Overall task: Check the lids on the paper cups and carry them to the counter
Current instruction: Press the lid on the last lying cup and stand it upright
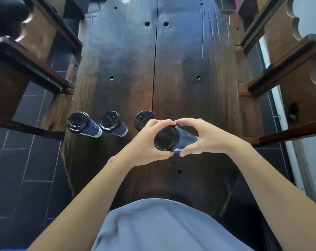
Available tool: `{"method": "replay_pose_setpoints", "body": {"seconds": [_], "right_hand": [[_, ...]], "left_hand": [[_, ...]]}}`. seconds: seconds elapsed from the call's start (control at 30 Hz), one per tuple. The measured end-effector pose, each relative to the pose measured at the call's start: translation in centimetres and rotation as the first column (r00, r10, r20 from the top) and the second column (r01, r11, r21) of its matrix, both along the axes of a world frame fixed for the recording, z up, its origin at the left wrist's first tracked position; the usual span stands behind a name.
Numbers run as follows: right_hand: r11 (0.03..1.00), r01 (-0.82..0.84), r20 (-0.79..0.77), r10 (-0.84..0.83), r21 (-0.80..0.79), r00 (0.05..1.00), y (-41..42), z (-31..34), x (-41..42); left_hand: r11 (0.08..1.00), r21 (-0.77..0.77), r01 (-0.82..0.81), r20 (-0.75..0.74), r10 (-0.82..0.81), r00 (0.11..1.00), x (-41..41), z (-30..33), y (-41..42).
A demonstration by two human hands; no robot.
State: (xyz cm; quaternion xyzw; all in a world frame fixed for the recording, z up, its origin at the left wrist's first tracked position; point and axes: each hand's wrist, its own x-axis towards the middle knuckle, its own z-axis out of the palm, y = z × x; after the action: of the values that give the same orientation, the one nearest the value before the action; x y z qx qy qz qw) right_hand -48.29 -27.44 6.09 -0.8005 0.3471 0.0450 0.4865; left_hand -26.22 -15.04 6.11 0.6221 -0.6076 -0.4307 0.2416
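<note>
Several dark blue paper cups with black lids stand in a row on the dark wooden table [180,60]. I hold the rightmost cup [187,137] with both hands. My left hand [150,142] curls round its black lid [167,138] from the left, fingertips on the rim. My right hand [202,136] grips the cup's body from the right. The left cup [81,123] and the middle cup [111,122] stand free. A third cup [142,117] stands just behind my left hand, partly hidden by it.
Wooden chairs flank the table: one at the left [32,57], one at the right [287,57]. Dark floor tiles [27,169] lie at the left. A round sticker [125,0] sits at the table's far end. My grey-blue shirt [162,229] fills the bottom.
</note>
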Motion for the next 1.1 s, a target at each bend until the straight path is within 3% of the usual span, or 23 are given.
{"method": "replay_pose_setpoints", "body": {"seconds": [0.1,0.2,0.4,0.5,0.77,0.97,1.1], "right_hand": [[0.997,0.077,0.045,-0.076,-0.015,0.996,1.0,1.0,-2.0],[0.992,0.126,0.158,-0.125,0.003,0.979,2.1,2.1,-3.6],[0.986,0.166,0.262,-0.154,-0.023,0.953,3.9,4.2,-3.7],[0.982,0.186,0.262,-0.185,0.021,0.947,4.2,5.2,-3.4],[0.977,0.191,0.378,-0.214,0.096,0.901,5.8,8.0,-2.4],[0.947,0.268,0.510,-0.322,0.178,0.797,6.9,9.9,-1.6],[0.938,0.284,0.522,-0.348,0.200,0.779,7.6,10.5,-1.0]], "left_hand": [[0.985,0.048,-0.167,-0.218,0.173,0.960,0.5,1.0,1.6],[0.953,0.133,-0.273,-0.336,0.303,0.892,1.1,2.1,3.3],[0.922,0.239,-0.304,-0.576,0.387,0.720,1.6,3.6,5.5],[0.933,0.217,-0.289,-0.602,0.361,0.712,2.1,4.3,6.1],[0.968,-0.054,-0.246,-0.635,0.157,0.756,3.8,7.1,7.2],[0.953,-0.011,-0.301,-0.688,0.211,0.694,5.1,8.1,7.0],[0.963,-0.054,-0.265,-0.690,0.155,0.707,6.1,8.2,7.5]]}}
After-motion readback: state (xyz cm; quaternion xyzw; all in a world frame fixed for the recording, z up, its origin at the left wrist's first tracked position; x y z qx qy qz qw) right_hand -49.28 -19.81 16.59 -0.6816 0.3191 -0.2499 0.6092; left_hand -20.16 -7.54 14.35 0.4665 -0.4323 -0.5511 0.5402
